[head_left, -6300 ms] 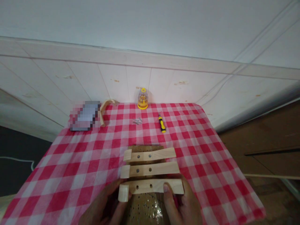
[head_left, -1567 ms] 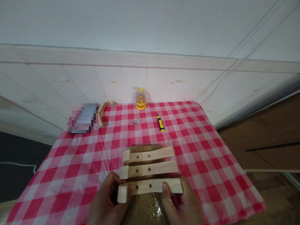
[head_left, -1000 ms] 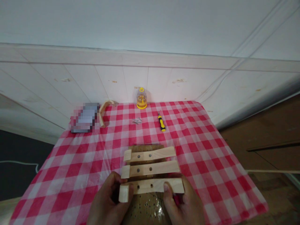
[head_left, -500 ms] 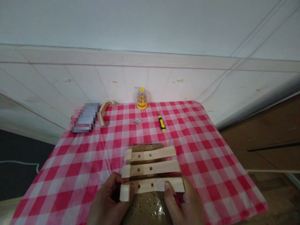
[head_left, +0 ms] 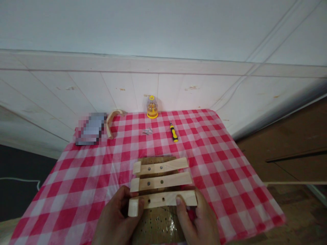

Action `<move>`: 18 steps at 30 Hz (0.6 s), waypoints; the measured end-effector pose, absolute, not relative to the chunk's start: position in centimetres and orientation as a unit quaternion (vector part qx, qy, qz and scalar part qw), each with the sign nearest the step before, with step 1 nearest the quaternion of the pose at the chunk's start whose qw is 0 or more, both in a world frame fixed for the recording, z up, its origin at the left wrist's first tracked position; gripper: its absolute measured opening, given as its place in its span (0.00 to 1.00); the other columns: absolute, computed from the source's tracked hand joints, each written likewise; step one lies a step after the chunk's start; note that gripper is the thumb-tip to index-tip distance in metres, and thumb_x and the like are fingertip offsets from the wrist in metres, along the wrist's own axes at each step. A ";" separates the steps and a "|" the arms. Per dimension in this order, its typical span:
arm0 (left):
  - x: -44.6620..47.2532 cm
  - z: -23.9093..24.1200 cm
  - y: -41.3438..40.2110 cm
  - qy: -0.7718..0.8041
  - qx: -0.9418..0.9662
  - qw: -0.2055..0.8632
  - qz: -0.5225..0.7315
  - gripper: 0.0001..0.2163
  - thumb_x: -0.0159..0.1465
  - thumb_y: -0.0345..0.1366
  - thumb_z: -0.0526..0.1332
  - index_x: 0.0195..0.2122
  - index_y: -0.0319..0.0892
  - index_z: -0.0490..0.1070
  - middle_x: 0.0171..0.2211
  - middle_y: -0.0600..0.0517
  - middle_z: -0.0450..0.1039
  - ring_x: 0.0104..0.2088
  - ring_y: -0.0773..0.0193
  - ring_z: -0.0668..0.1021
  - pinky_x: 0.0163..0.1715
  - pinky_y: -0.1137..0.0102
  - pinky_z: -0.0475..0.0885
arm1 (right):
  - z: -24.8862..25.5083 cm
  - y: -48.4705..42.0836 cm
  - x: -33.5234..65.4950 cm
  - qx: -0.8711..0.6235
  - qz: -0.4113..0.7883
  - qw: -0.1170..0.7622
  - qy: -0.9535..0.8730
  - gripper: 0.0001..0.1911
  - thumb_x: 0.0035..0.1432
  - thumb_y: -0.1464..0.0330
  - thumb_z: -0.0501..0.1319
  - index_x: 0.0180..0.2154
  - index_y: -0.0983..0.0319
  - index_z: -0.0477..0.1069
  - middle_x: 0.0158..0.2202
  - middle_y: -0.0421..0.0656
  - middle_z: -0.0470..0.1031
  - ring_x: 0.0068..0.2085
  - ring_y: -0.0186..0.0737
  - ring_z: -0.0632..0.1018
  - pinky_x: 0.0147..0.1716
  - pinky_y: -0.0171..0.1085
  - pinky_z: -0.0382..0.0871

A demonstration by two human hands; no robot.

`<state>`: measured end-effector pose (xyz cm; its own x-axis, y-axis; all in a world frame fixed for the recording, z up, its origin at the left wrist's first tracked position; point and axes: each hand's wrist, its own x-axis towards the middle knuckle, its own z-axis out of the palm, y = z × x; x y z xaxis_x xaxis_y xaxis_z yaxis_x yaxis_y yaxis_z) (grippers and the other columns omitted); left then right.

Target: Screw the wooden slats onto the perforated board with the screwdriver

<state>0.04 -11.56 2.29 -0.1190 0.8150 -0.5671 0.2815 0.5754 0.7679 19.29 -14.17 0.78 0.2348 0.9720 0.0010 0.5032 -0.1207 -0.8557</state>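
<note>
Since the earliest frame, left thumb has come up onto the near bar's hooked end; later frames show mostly a slight drift of view. Left hand point(head_left: 114, 217) pinches that end of the near wooden bar point(head_left: 170, 199); right hand point(head_left: 200, 219) grips the other end, thumb on top. Bar lies across the perforated board point(head_left: 155, 226), nearest the wearer; whether it touches the board, cannot tell. Its two holes look dark, no screw heads seen. Middle bar point(head_left: 176, 179) and far bar point(head_left: 175, 164) each show two. Likely trouble: uneven thumb pressure could skew the near bar, putting its holes off those in the board. Loose screws point(head_left: 147, 131) and screwdriver point(head_left: 173, 133) lie well apart from the hands; letting go to reach might let it slip.
</note>
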 end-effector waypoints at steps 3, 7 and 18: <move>0.1 2.3 -11.5 0.710 0.392 0.532 0.244 0.15 0.54 0.51 0.65 0.30 0.44 0.68 0.28 0.51 0.80 0.29 0.55 0.81 0.24 0.70 0.74 | 0.6 -14.3 19.4 -0.685 0.310 0.377 -0.541 0.11 0.65 0.60 0.55 0.41 0.59 0.69 0.35 0.45 0.79 0.36 0.43 0.81 0.36 0.37 0.73; 0.1 2.1 -11.6 0.710 0.387 0.535 0.246 0.15 0.54 0.50 0.66 0.30 0.44 0.68 0.30 0.50 0.81 0.30 0.55 0.82 0.24 0.71 0.75 | 0.3 -14.3 19.4 -0.684 0.300 0.383 -0.544 0.11 0.65 0.59 0.55 0.40 0.59 0.69 0.35 0.45 0.79 0.36 0.43 0.81 0.35 0.37 0.74; 0.2 2.0 -11.2 0.740 0.378 0.506 0.232 0.13 0.51 0.47 0.66 0.31 0.46 0.67 0.33 0.48 0.82 0.32 0.53 0.83 0.27 0.68 0.77 | -0.6 -14.4 19.1 -0.703 0.258 0.392 -0.534 0.17 0.64 0.52 0.55 0.38 0.58 0.72 0.31 0.44 0.80 0.30 0.43 0.81 0.29 0.35 0.74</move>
